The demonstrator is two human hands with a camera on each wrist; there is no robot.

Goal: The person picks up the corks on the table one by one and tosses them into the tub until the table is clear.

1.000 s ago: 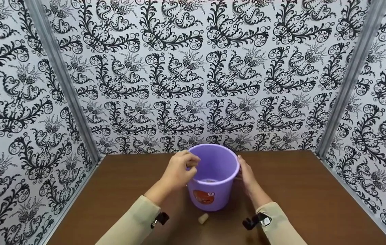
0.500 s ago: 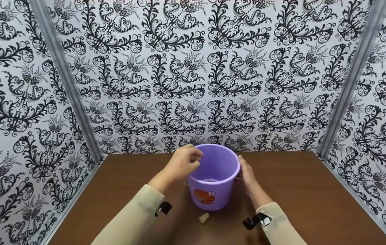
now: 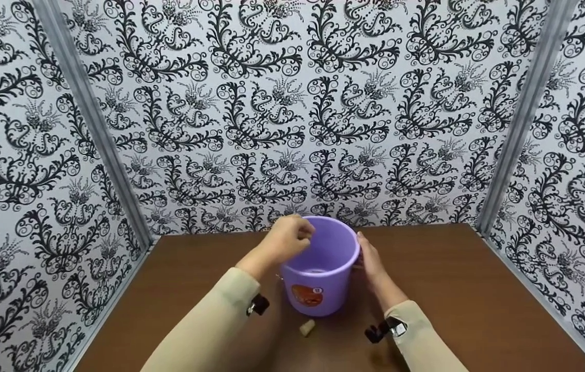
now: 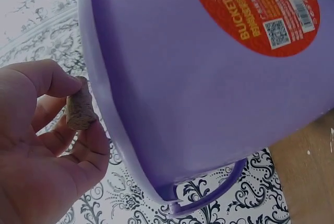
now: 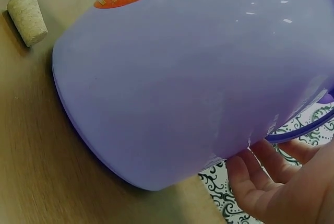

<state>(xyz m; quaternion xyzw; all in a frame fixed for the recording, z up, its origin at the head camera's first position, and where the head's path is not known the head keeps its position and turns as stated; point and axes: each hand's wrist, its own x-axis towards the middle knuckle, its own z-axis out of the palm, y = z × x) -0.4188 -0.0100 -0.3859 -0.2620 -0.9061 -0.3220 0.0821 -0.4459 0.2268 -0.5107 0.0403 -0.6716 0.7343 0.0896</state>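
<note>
A cork stopper is pinched between the thumb and fingers of my left hand, just beside the rim in the left wrist view. From the head view, that hand overlaps the left part of the mouth of the upright purple bucket and hides the cork. My right hand holds the bucket's right side, its fingers bent against the wall near the purple handle. A second cork stopper lies on its side in front of the bucket.
The bucket stands on a brown wooden table. Black-and-white patterned panels enclose the back and both sides, with grey metal posts at the corners. A red label marks the bucket's front.
My left hand has moved right and slightly farther away, over the bucket's mouth. The right hand keeps its place on the bucket, and the loose cork lies where it was.
</note>
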